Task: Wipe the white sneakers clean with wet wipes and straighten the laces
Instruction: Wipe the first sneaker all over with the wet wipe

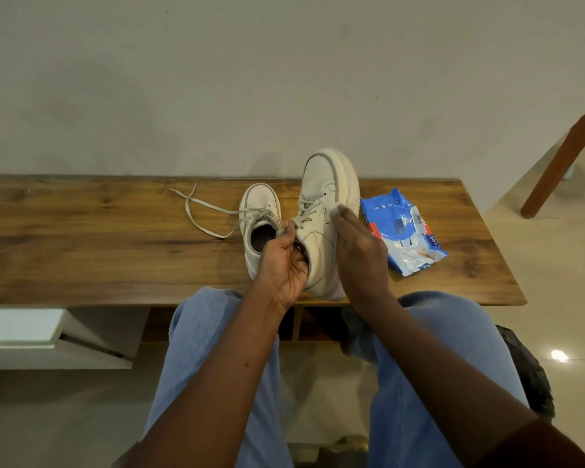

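Two white sneakers are on a wooden bench (81,231). The right sneaker (321,204) is tipped up on its heel, toe raised toward the wall. My left hand (282,265) grips its collar and tongue at the opening. Against the sneaker's outer side my right hand (358,244) presses a small white wipe (335,211), held under the fingertips. The left sneaker (259,211) rests flat on the bench just left of my hands, its loose laces (200,211) trailing out to the left. A blue pack of wet wipes (402,228) lies to the right of the raised sneaker.
The bench stands against a pale wall (284,79). My knees in blue jeans (210,349) are under its front edge. A brown wooden leg (561,157) leans at the far right over a glossy tiled floor. A white shelf (21,325) sits low left.
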